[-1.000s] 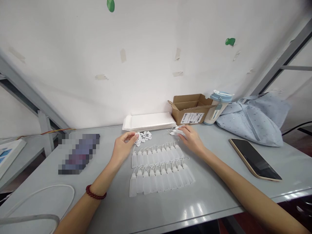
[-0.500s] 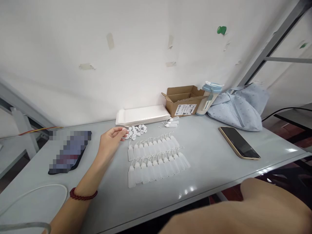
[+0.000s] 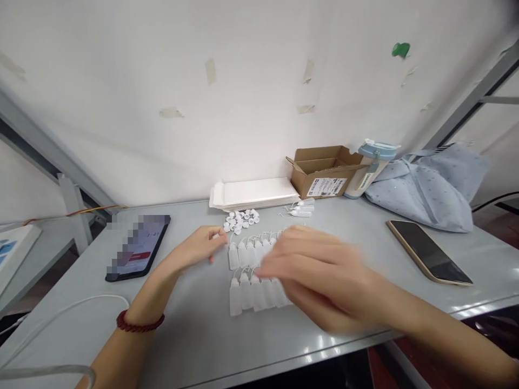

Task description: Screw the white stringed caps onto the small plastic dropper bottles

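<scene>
My left hand [image 3: 203, 246] is just left of a pile of small white caps [image 3: 242, 220], its thumb and index finger bent together. Whatever may be between those fingertips is hidden. Smeared by motion, my right hand [image 3: 320, 275] is over the right part of two rows of small translucent squeeze bottles [image 3: 246, 294], fingers pointing left. It covers many of them, and whether it holds anything does not show. Thin white loops rise from the bottle necks. A few more such bottles [image 3: 302, 208] lie behind the rows.
Along the wall stand a stack of white padded envelopes [image 3: 255, 192], an open cardboard box [image 3: 324, 181], a tumbler [image 3: 371, 167] and a light blue cloth bag [image 3: 421, 189]. One phone [image 3: 430, 251] lies at right, another phone [image 3: 140, 248] at left. A pale cable [image 3: 68, 313] curves at front left.
My left hand has drawn back slightly from the caps toward the bottle rows. My right hand has come up from the table's front edge to over the bottles. The view has shifted left.
</scene>
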`<state>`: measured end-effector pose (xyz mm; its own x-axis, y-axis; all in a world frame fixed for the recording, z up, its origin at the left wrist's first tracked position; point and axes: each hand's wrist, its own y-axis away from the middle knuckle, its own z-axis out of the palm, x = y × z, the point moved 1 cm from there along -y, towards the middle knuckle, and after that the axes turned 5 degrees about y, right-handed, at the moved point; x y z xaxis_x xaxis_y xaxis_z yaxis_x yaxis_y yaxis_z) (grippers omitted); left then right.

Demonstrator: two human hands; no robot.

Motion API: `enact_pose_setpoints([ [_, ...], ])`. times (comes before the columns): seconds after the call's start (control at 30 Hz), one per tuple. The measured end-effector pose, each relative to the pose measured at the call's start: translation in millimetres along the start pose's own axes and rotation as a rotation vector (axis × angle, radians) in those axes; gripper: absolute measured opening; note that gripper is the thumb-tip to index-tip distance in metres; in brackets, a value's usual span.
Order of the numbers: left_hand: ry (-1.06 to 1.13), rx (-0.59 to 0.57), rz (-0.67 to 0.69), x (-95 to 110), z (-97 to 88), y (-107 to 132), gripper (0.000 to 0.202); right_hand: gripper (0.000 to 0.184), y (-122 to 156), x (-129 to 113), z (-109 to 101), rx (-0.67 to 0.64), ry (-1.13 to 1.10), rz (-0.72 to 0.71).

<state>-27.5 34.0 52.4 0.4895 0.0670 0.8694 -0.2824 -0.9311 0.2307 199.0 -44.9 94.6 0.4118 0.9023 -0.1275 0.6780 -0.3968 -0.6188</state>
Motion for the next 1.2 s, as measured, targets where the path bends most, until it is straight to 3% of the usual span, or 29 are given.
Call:
enact_pose_setpoints([
  [0.1,-0.171,-0.007,0.006,-1,-4.6,3,0.015,0.026,-10,17,8,-0.027,0.077,-0.002],
  [0.23,-0.186,-0.018,0.0,-1,-5.6,2,0.014,0.022,9,54,21,0.024,0.022,0.192],
  [0.37,-0.167,-0.004,-0.028,-5,-5.9,-1,0.018,0.021,32,82,12,0.086,0.054,0.35],
  [0.57,-0.126,-0.02,-0.009,-10,-2.6,-5,0.026,0.019,56,113,-1,0.056,0.154,0.581],
  [0.77,-0.15,-0.035,-0.003,-3,0.0,-1,0.031,0.021,62,116,0,-0.007,0.235,0.535],
  [1.07,-0.354,-0.055,0.006,4,-3.8,11,0.059,0.02,61,109,2,-0.038,0.24,0.494],
  [1.2,-0.414,0.001,0.018,3,1.3,15,0.061,0.021,61,109,4,-0.047,0.228,0.471],
])
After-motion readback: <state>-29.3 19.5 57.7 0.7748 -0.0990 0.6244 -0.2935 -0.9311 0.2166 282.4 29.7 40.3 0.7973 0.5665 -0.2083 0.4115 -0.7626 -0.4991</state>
